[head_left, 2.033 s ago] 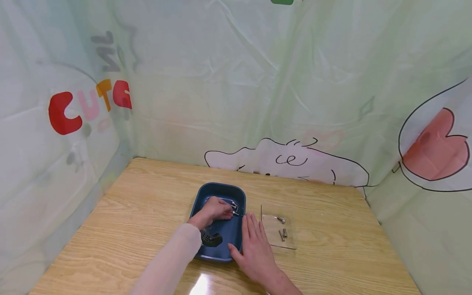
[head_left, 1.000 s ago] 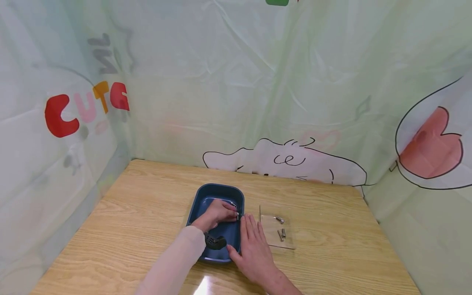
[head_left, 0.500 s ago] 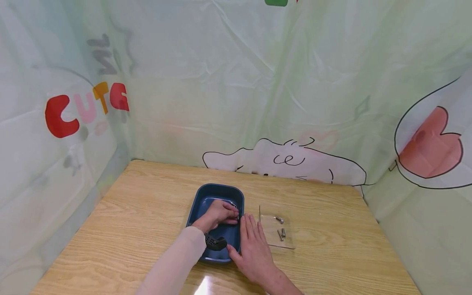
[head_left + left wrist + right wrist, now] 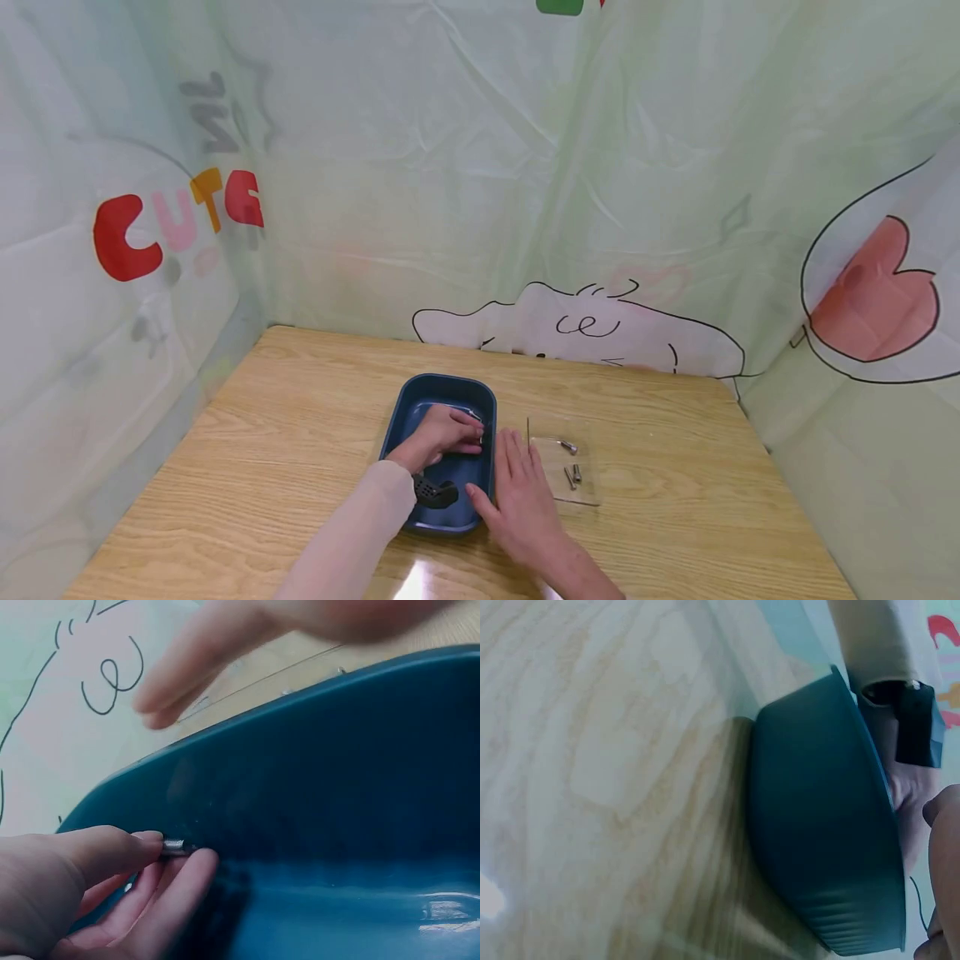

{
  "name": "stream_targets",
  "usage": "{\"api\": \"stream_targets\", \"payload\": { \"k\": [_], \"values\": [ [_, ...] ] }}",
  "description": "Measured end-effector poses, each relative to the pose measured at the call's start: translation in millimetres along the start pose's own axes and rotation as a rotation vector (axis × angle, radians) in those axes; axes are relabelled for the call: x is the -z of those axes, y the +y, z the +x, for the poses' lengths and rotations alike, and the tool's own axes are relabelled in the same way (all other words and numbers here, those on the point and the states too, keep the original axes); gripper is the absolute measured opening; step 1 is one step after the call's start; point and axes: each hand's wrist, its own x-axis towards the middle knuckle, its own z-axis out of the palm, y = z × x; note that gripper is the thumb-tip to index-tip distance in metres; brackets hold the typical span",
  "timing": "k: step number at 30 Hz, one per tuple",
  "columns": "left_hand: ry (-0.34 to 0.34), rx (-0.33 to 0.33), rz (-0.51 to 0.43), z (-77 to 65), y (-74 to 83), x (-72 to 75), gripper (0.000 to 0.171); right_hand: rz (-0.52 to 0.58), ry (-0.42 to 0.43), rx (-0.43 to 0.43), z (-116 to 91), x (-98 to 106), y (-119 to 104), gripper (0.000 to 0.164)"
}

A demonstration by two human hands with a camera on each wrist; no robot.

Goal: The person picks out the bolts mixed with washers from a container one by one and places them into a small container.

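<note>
Inside the dark blue tray (image 4: 459, 515), near its right wall, my left hand (image 4: 438, 435) pinches a small metal bolt (image 4: 175, 846) between thumb and fingers. Part of the bolt is covered by the fingertips. My right hand (image 4: 527, 504) is held along the outside of the tray's right rim with its fingers straight and nothing in them. In the left wrist view the right hand (image 4: 217, 656) appears above the rim, slightly apart from it. More metal in the tray, behind the left fingers, is mostly hidden.
Right of the tray lies a clear plastic piece (image 4: 558, 487) with thin dark edges. On it are a bolt (image 4: 569, 447) at the back and two more bolts (image 4: 576, 474) in front. A printed curtain (image 4: 375, 208) surrounds the wooden table (image 4: 315, 392) at the back and sides.
The left hand has shifted a little right within the tray and turned the bolt against the wall side. The right hand has just moved slightly right, away from the rim.
</note>
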Motion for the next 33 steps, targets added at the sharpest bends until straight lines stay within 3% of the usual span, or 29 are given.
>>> {"api": "stream_targets", "payload": {
  "k": [11, 19, 33],
  "values": [
    [0.015, -0.016, -0.017, -3.1, 8.5, 3.3, 0.020, 0.012, 0.044, -0.026, -4, 10, 14, 0.083],
    [-0.008, -0.067, -0.092, -4.1, 19.2, 2.3, 0.021, -0.001, 0.094, -0.025, -6, 18, 25, 0.083],
    [-0.044, -0.106, -0.097, 0.2, 32.4, -2.5, 0.024, -0.007, 0.131, -0.052, -9, 25, 43, 0.081]
  ]
}}
